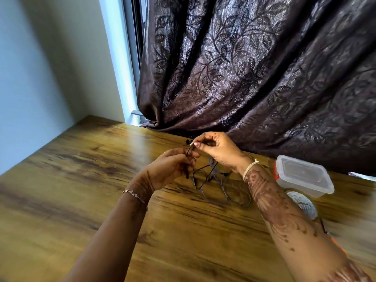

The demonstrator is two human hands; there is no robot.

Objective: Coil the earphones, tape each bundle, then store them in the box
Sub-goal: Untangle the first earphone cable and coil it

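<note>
Both forearms reach in from the near edge and meet over the middle of the wooden table (81,169). The left hand (171,165) is raised off the surface with its back toward me, fingers curled round a black earphone cable (190,149). A short dark end pokes out below the fist. A chain bracelet (135,195) sits on that wrist.

The right hand (219,151) is a touch farther and higher. Its thumb and forefinger pinch the same cable where it comes up out of the left hand, and the other fingers bend loosely behind. A pale band (249,169) circles that wrist, and a dark patterned design runs down the forearm.

Under and between the hands, loose earphone wires (215,188) lie in slack loops on the table, black and bluish strands crossing. To the right I see the box (305,186), a clear plastic tub with its lid (301,171) on and an orange clasp (276,174) at its left end, near the curtain (244,68). Just on its near side, partly behind the right forearm, lies the tape roll (303,203). It carries dark print, too blurred for me to read.
</note>
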